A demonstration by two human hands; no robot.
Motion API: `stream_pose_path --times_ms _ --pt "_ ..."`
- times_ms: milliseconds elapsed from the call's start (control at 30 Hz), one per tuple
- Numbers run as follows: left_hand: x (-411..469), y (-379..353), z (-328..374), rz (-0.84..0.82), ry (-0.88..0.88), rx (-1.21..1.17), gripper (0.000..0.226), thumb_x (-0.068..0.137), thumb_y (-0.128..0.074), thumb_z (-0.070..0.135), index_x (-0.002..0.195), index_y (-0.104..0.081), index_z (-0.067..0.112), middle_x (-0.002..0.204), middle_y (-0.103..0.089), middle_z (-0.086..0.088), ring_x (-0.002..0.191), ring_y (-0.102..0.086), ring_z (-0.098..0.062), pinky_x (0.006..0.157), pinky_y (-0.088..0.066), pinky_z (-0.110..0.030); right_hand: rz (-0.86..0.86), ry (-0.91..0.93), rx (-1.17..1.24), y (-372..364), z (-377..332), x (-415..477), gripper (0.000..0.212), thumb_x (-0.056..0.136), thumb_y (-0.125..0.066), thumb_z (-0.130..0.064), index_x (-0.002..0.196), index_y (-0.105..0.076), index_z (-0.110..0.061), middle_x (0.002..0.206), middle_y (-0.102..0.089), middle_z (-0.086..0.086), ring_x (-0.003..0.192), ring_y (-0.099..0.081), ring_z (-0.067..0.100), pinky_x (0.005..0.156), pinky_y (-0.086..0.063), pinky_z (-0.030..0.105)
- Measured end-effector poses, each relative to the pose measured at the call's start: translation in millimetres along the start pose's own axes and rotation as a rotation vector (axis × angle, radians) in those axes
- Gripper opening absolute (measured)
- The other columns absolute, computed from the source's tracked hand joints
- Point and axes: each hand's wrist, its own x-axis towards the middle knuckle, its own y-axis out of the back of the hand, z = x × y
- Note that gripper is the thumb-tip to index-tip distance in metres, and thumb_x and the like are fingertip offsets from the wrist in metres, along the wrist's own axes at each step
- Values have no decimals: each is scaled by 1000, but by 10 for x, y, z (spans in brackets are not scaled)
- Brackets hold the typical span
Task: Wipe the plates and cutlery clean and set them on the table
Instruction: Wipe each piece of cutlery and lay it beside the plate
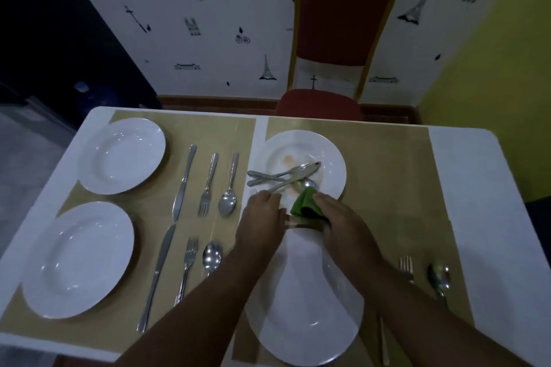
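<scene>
Head view: a clean plate (pixel 304 307) lies just nearer than the soiled plate (pixel 331 155). At the soiled plate's near rim, the left hand (pixel 262 214) pinches a spoon (pixel 308 183) by its handle. The right hand (pixel 340 220) grips a green cloth (pixel 304 202) against the spoon's bowl. Crossed cutlery (pixel 277 176) rests farther in.

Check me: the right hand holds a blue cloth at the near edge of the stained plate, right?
Not quite: the head view shows the cloth is green, not blue. The right hand does hold it at the near edge of the stained plate.
</scene>
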Motion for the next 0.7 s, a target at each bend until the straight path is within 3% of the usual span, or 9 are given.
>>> stream_pose_path --times_ms 133,300,400,467,567,700 --pt "460 8 -114 -70 -8 82 30 99 -52 25 125 -62 12 126 -60 -8 119 -50 -23 100 -42 -32 16 -79 -9 -83 -34 310 52 88 -45 3 136 -47 -14 143 -46 2 133 -41 15 110 -34 34" --pt "678 -32 -188 -92 21 150 20 96 -58 22 115 -67 17 109 -70 -4 103 -62 -23 82 -54 -34 63 -134 17 -172 -58 484 51 87 -47 4 135 -50 -14 142 -49 1 130 -44 13 110 -33 28" --pt "701 -17 -221 -87 56 105 15 93 -63 27 106 -70 23 100 -72 2 94 -65 -20 71 -51 -32 103 -142 20 -174 -73 547 50 87 -47 4 133 -52 -14 140 -50 1 129 -45 15 110 -35 31" --pt "719 -20 -268 -103 65 -1 14 91 -65 25 102 -73 23 94 -72 2 89 -66 -18 68 -47 -26 147 -121 23 -169 -82 590 50 86 -47 5 133 -52 -13 138 -53 2 127 -47 18 108 -38 32" --pt "736 39 -280 -277 106 -300 17 94 -61 15 98 -77 17 79 -67 7 74 -61 -11 59 -39 -11 196 -63 2 -176 -103 644 53 85 -46 8 133 -52 -13 136 -53 1 126 -45 17 108 -35 28" --pt "661 176 -235 -455 441 -993 20 97 -53 3 96 -72 8 76 -66 -10 62 -62 -16 50 -54 -28 -18 125 -75 -244 -124 679 57 83 -45 10 137 -46 -10 145 -43 5 137 -35 19 115 -26 33"
